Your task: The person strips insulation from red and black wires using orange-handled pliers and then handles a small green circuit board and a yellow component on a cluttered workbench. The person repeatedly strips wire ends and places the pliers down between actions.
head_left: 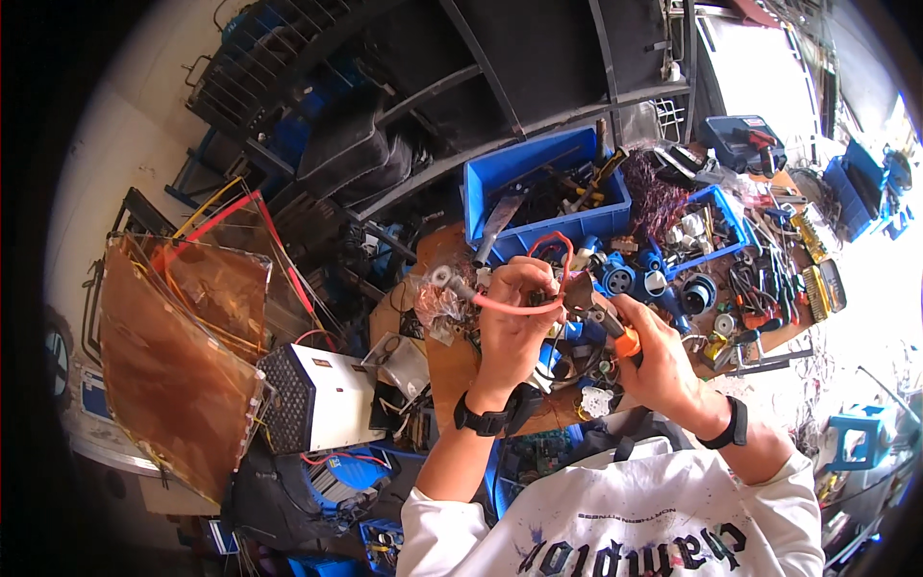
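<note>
Well left of the hands stand a brown panel (183,356) and a white case (332,394). Just left of the left hand (510,337) is the grey end (447,279) of a red cable (519,308), which runs across that hand toward the gap between both hands. The left hand is gripping the cable with fingers curled, palm side partly visible, its forearm rising almost upright. Beyond the hands sits a blue bin (596,222). Between the hands is the head of the pliers (606,320), pointing left beside the cable; whether the jaws bite it cannot be told. The right hand is wrapped around the orange handles, forearm slanting up and leftward. Beyond and right of it lie blue sockets (617,280) and tools (769,279).
</note>
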